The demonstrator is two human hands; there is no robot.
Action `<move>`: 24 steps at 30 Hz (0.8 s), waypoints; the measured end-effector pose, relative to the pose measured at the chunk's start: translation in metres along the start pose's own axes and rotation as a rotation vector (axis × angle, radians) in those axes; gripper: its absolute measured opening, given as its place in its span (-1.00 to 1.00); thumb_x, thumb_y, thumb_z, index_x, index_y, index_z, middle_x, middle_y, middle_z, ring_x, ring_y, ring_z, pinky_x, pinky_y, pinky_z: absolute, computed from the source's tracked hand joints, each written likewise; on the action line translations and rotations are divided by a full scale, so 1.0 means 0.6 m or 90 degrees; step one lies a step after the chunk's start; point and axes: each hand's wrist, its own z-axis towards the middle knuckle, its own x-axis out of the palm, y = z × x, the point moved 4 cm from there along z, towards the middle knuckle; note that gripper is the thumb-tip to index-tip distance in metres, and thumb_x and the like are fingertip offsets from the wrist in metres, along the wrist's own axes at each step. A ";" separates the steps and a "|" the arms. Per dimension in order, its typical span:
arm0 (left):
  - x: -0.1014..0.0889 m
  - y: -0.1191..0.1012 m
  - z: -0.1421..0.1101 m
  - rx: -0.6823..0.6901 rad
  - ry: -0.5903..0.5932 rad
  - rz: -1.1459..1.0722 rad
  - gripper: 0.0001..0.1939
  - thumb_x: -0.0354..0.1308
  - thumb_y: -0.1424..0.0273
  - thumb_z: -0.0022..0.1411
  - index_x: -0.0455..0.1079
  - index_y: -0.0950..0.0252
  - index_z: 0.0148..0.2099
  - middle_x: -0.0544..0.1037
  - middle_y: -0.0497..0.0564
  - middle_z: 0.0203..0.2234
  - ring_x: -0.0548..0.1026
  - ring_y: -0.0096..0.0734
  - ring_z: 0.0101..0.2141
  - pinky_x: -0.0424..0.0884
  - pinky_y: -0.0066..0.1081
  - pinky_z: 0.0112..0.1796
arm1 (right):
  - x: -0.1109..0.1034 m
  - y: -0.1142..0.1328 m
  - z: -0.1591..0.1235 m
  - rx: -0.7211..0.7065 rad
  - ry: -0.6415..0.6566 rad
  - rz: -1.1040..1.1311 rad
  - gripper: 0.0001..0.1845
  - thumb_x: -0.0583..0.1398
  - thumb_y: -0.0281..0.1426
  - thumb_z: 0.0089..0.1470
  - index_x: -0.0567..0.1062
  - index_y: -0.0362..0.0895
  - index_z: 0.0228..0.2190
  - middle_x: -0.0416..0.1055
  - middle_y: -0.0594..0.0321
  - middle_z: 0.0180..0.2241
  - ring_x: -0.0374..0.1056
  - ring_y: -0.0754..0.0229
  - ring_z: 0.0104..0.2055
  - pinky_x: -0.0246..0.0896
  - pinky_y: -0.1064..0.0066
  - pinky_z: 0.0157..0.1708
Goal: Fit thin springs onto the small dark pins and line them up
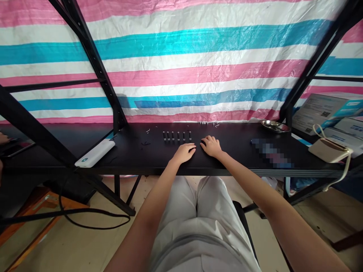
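My left hand (pixel 183 152) rests on the black table (pixel 238 151) near its front edge, thumb and fingers a little apart, with nothing visible in it. To its right lies my right hand (pixel 211 146), its fingers spread on the tabletop and also holding nothing that I can see. Just beyond my left hand, several small dark cylinders with pale ends (pixel 172 136) stand in a row. Behind them, near the back edge, are several thin white pieces (pixel 204 123). Small white scraps (pixel 148 130) and a dark tangled strand (pixel 146 143) lie to the left.
A long white case (pixel 95 153) lies at the left end. On the right are a shiny metal dish (pixel 275 126), a blurred-out object (pixel 272 153), a beige pouch (pixel 330 149) and boxes (pixel 320 111). Black frame posts (pixel 98 64) flank the table. Another person's hand (pixel 3 138) shows far left.
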 end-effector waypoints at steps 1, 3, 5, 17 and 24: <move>0.004 -0.001 0.000 0.006 0.028 0.014 -0.69 -0.03 0.36 0.24 0.43 0.25 -0.03 0.42 0.06 0.03 0.35 -0.30 0.06 0.21 -0.28 0.09 | -0.002 -0.010 -0.011 0.010 -0.001 -0.005 -0.58 -0.02 -0.18 0.18 0.40 -0.06 -0.03 0.29 0.04 -0.01 0.15 -0.02 0.03 0.08 0.08 -0.03; 0.010 0.000 0.000 -0.001 0.079 0.040 -0.63 -0.07 0.33 0.26 0.35 0.23 0.07 0.30 0.06 0.13 0.24 -0.29 0.14 0.13 -0.24 0.14 | -0.002 -0.026 -0.028 0.030 0.007 0.003 -0.56 -0.04 -0.19 0.18 0.36 -0.06 0.01 0.27 0.07 0.05 0.13 -0.01 0.08 0.05 0.08 0.01; 0.015 0.000 0.001 -0.019 0.124 0.062 -0.60 -0.12 0.32 0.29 0.27 0.19 0.14 0.20 0.04 0.19 0.15 -0.29 0.19 0.06 -0.19 0.16 | 0.000 -0.035 -0.039 0.039 0.020 0.018 -0.54 -0.06 -0.20 0.20 0.31 -0.06 0.06 0.22 0.11 0.11 0.09 0.03 0.14 0.00 0.11 0.07; 0.019 -0.001 0.004 -0.038 0.184 0.087 -0.57 -0.18 0.29 0.33 0.16 0.12 0.21 0.09 0.01 0.23 0.04 -0.33 0.23 -0.02 -0.17 0.18 | -0.004 -0.031 -0.051 0.032 0.004 0.031 -0.57 -0.04 -0.30 0.19 0.37 -0.16 0.03 0.22 0.05 0.13 0.12 0.04 0.17 -0.01 0.11 0.12; 0.019 -0.001 0.005 -0.038 0.183 0.080 -0.57 -0.18 0.29 0.32 0.18 0.12 0.20 0.11 0.02 0.23 0.05 -0.30 0.23 -0.01 -0.16 0.18 | -0.008 -0.029 -0.052 0.028 -0.002 0.028 -0.57 -0.04 -0.31 0.19 0.38 -0.17 0.01 0.25 0.05 0.11 0.15 0.05 0.15 0.01 0.16 0.11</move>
